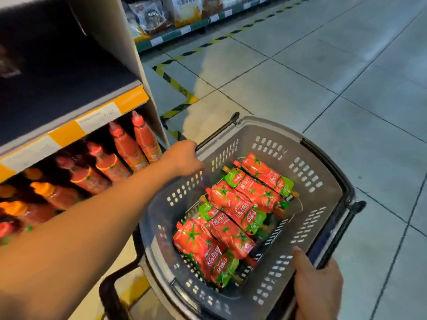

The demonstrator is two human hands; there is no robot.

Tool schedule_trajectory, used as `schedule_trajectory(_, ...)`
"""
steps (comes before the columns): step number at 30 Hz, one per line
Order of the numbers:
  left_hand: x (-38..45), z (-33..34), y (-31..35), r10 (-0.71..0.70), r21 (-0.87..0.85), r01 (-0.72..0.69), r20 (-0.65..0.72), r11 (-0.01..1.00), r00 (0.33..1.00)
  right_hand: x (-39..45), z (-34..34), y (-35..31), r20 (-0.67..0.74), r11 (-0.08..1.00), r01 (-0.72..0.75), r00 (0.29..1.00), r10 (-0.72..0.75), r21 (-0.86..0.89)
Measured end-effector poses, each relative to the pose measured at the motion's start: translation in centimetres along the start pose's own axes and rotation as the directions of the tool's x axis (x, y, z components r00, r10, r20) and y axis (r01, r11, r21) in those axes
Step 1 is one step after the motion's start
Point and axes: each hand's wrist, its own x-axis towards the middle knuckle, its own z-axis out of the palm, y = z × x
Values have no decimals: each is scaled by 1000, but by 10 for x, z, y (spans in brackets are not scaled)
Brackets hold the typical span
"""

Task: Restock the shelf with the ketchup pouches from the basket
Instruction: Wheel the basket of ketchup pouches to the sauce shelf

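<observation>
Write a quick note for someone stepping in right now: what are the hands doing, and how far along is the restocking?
Left hand: grips the far rim of the basket.
Right hand: holds the near rim, thumb inside.
Pouches: all lying in the basket, several piled together.
Shelf: the dark upper level shows no pouches; bottles stand below.
Done: no pouch seen placed.
Left: move every pouch onto the shelf.

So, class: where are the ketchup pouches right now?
In the head view, the pouches lie inside the grey basket, right of the shelf.
</observation>
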Motion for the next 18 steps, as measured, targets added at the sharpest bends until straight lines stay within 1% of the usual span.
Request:
schedule_trajectory(2,-11,2,-4,-18,40,20,-45,999,999,-3,0,3,22,1000,18,1000,-18,-5)
schedule_trajectory(4,-23,5,-3,-15,77,25,-131,997,991,-4,-2,2,40,999,42,998,-41,-14)
schedule_trajectory(6,-35,8,0,-12,57,24,-194,998,981,-3,-2,0,45,996,80,996,-79,-24)
schedule_trajectory(9,-61,9,-1,-9,-92,-10,-211,996,977,-5,0,-1,55,991,117,992,-114,-61)
schedule_trajectory(11,-82,10,-1,41,-171,-79,-218,982,975,-8,0,1,64,990,108,993,-102,-89)
schedule_trajectory(13,-100,14,-6,75,-176,-117,-229,978,971,-11,-1,0,63,990,115,992,-110,-87)
schedule_trajectory(15,-112,19,-11,57,-214,-109,-239,971,969,-9,-2,0,48,989,137,990,-135,-48)
schedule_trajectory(18,-109,24,-16,84,-206,-136,-241,969,967,-4,0,2,63,987,153,987,-150,-48)
